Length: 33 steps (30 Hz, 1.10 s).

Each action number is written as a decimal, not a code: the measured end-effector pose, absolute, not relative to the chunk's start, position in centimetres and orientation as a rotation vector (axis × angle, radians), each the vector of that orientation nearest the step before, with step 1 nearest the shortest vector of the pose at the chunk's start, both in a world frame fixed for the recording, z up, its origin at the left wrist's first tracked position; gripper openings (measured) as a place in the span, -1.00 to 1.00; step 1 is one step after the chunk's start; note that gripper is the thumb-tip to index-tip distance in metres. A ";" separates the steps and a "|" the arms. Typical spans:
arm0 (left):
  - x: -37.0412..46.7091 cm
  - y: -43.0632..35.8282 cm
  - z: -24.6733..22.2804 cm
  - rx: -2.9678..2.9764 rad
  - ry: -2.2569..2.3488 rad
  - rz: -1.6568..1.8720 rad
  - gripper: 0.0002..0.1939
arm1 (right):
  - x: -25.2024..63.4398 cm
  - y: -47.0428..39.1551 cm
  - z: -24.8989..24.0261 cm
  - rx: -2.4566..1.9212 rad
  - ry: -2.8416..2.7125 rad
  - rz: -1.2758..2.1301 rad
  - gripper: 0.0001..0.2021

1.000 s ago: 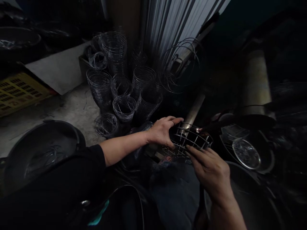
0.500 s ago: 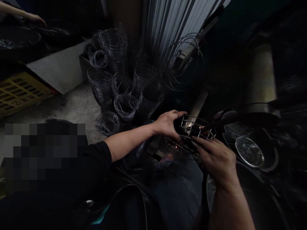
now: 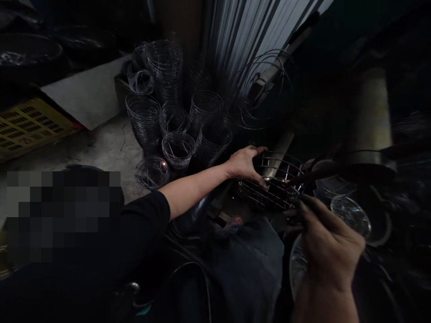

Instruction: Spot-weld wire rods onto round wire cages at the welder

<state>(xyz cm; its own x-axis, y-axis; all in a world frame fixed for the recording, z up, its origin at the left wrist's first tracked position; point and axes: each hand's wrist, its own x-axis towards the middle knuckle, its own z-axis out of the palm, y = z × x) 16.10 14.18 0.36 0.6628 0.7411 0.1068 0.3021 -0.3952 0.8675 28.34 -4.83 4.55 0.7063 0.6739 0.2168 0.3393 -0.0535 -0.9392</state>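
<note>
The left hand [image 3: 246, 165] grips the wire basket [image 3: 264, 194], right of centre; keep it steady. Whether the right hand [image 3: 332, 246] grips, I cannot tell.

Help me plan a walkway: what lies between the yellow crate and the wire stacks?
A pale panel and grey floor; the head view shows both.

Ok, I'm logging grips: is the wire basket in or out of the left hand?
In: the left hand holds the wire basket, thumb and fingers against its wires.
</note>
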 end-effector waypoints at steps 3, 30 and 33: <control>15.9 14.4 -0.9 1.925 0.757 0.662 0.34 | 29.0 -5.8 3.0 -1.802 -0.989 0.563 -0.45; 9.8 5.3 0.7 2.085 0.778 0.653 0.10 | 24.9 -7.8 4.3 -1.823 -2.283 -0.216 -0.69; 10.5 5.5 1.0 2.070 0.772 0.656 0.10 | 25.7 -7.7 3.8 -1.718 -2.146 -0.220 -0.71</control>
<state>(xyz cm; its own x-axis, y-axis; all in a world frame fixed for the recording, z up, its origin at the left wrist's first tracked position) 10.47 5.50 1.02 0.6776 0.7135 0.1782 0.2909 -0.4826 0.8261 25.69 -7.69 3.82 -0.1792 0.9045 0.3870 0.9643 0.2395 -0.1134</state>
